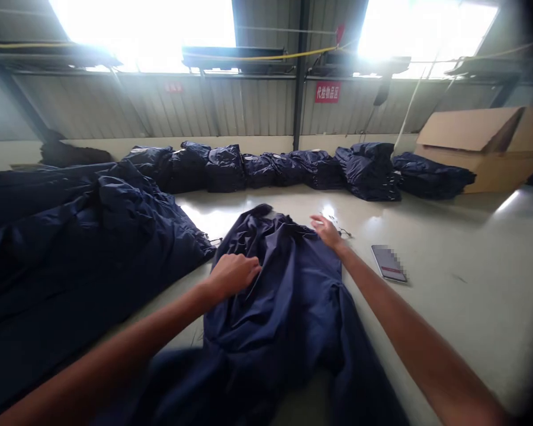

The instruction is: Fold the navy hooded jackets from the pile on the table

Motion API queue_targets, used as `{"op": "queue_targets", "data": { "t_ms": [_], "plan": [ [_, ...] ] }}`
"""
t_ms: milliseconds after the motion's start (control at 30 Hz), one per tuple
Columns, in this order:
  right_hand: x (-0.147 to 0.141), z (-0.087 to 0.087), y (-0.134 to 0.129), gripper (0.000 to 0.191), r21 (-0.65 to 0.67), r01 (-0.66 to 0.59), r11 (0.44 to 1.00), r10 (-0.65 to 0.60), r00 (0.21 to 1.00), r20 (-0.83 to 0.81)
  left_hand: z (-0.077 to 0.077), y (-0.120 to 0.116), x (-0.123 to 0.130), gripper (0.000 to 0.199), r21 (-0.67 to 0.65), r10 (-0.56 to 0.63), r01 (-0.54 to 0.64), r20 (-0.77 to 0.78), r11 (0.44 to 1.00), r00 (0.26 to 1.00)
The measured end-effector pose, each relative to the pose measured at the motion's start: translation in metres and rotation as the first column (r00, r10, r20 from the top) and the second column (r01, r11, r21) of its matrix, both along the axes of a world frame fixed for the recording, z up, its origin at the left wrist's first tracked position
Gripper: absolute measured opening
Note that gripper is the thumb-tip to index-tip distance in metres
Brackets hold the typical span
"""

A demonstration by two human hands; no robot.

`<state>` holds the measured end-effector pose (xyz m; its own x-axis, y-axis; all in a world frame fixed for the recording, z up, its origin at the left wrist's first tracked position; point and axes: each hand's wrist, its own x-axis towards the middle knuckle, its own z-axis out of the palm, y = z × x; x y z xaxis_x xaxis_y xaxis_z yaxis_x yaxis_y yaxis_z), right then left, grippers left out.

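A navy garment (288, 278) lies spread and wrinkled on the pale, shiny surface in front of me, with long sleeve- or leg-like parts reaching toward me. My left hand (235, 273) is closed over its left half, the fingers curled against a fold of the cloth. At the garment's far right edge is my right hand (326, 232), its fingers apart and holding nothing that I can see. Whether its fingertips touch the cloth, I cannot tell. Small dark cord ends (345, 233) lie just beyond that hand.
A large heap of navy garments (71, 254) fills the left side. Folded navy stacks (224, 168) line the wall at the back. An open cardboard box (493, 154) stands at the far right. To the right of my right forearm lies a phone (388, 263).
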<state>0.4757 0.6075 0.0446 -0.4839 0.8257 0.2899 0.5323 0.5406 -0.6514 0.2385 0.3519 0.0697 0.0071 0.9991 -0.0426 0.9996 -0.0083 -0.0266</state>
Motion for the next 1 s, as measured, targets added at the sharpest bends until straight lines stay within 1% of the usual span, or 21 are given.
{"op": "queue_targets", "data": {
  "t_ms": [33, 67, 100, 133, 167, 200, 233, 267, 333, 367, 433, 500, 567, 633, 667, 700, 767, 833, 867, 933, 1000],
  "plan": [
    [0.005, -0.003, -0.011, 0.05, -0.004, -0.067, 0.998, 0.067, 0.995, 0.074, 0.004, 0.007, -0.002, 0.046, 0.048, -0.018, 0.016, 0.038, 0.999, 0.999],
    [0.014, -0.009, -0.025, 0.048, -0.019, -0.141, 0.99, 0.142, 0.974, 0.177, 0.003, 0.014, -0.006, 0.043, 0.067, -0.056, 0.05, 0.077, 0.996, 0.996],
    [0.027, -0.017, -0.043, 0.05, -0.054, -0.198, 0.979, 0.204, 0.93, 0.305, -0.002, 0.019, -0.01, 0.041, 0.054, -0.109, 0.104, 0.107, 0.993, 0.988],
    [0.041, -0.028, -0.061, 0.055, -0.098, -0.223, 0.97, 0.243, 0.868, 0.434, -0.011, 0.022, -0.013, 0.042, 0.012, -0.161, 0.161, 0.124, 0.987, 0.979],
    [0.056, -0.04, -0.08, 0.062, -0.136, -0.212, 0.968, 0.251, 0.802, 0.542, -0.024, 0.024, -0.016, 0.046, -0.046, -0.197, 0.204, 0.131, 0.978, 0.972],
    [0.07, -0.053, -0.096, 0.068, -0.157, -0.177, 0.972, 0.236, 0.755, 0.612, -0.039, 0.023, -0.017, 0.051, -0.098, -0.213, 0.227, 0.134, 0.969, 0.968],
    [0.082, -0.066, -0.11, 0.073, -0.149, -0.148, 0.978, 0.209, 0.731, 0.649, -0.055, 0.021, -0.017, 0.055, -0.134, -0.209, 0.227, 0.137, 0.965, 0.968],
    [0.091, -0.078, -0.12, 0.076, -0.127, -0.131, 0.983, 0.182, 0.724, 0.666, -0.072, 0.018, -0.017, 0.057, -0.146, -0.191, 0.212, 0.142, 0.966, 0.971],
    [0.101, -0.097, -0.124, 0.077, -0.058, -0.138, 0.989, 0.142, 0.739, 0.659, -0.101, 0.01, -0.015, 0.058, -0.106, -0.144, 0.162, 0.152, 0.981, 0.978],
    [0.101, -0.103, -0.118, 0.076, -0.03, -0.154, 0.988, 0.136, 0.746, 0.652, -0.112, 0.007, -0.014, 0.057, -0.074, -0.127, 0.139, 0.153, 0.988, 0.98],
    [0.095, -0.107, -0.095, 0.07, -0.001, -0.196, 0.981, 0.149, 0.741, 0.655, -0.126, 0.005, -0.014, 0.056, -0.018, -0.095, 0.099, 0.149, 0.995, 0.984],
    [0.083, -0.099, -0.065, 0.062, 0.04, -0.231, 0.972, 0.144, 0.726, 0.672, -0.131, 0.01, -0.016, 0.055, 0.02, -0.042, 0.039, 0.138, 0.999, 0.99],
    [0.07, -0.085, -0.04, 0.064, 0.148, -0.234, 0.961, 0.075, 0.734, 0.675, -0.131, 0.02, -0.017, 0.055, 0.05, 0.042, -0.049, 0.119, 0.998, 0.992],
    [0.059, -0.071, -0.028, 0.07, 0.257, -0.197, 0.946, -0.02, 0.758, 0.652, -0.131, 0.032, -0.018, 0.054, 0.065, 0.122, -0.129, 0.099, 0.99, 0.988],
    [0.056, -0.065, -0.028, 0.07, 0.274, -0.17, 0.947, -0.047, 0.768, 0.639, -0.131, 0.038, -0.018, 0.054, 0.068, 0.145, -0.151, 0.094, 0.986, 0.985],
    [0.055, -0.06, -0.03, 0.067, 0.257, -0.15, 0.955, -0.049, 0.772, 0.633, -0.131, 0.042, -0.018, 0.053, 0.07, 0.155, -0.162, 0.093, 0.984, 0.984],
    [0.06, -0.057, -0.041, 0.062, 0.176, -0.146, 0.973, -0.002, 0.765, 0.645, -0.132, 0.048, -0.016, 0.053, 0.08, 0.158, -0.166, 0.1, 0.983, 0.982],
    [0.072, -0.062, -0.057, 0.06, 0.146, -0.206, 0.968, 0.059, 0.745, 0.664, -0.13, 0.049, -0.016, 0.053, 0.093, 0.146, -0.159, 0.132, 0.983, 0.98],
    [0.079, -0.065, -0.065, 0.059, 0.167, -0.248, 0.954, 0.075, 0.739, 0.67, -0.128, 0.047, -0.017, 0.051, 0.094, 0.127, -0.143, 0.162, 0.985, 0.979],
    [0.093, -0.073, -0.083, 0.057, 0.239, -0.328, 0.914, 0.095, 0.745, 0.66, -0.119, 0.037, -0.021, 0.047, 0.077, 0.046, -0.068, 0.258, 0.995, 0.965],
    [0.103, -0.076, -0.105, 0.057, 0.279, -0.392, 0.876, 0.143, 0.765, 0.627, -0.104, 0.015, -0.028, 0.042, 0.047, -0.083, 0.071, 0.377, 0.996, 0.923]
  ]
}}
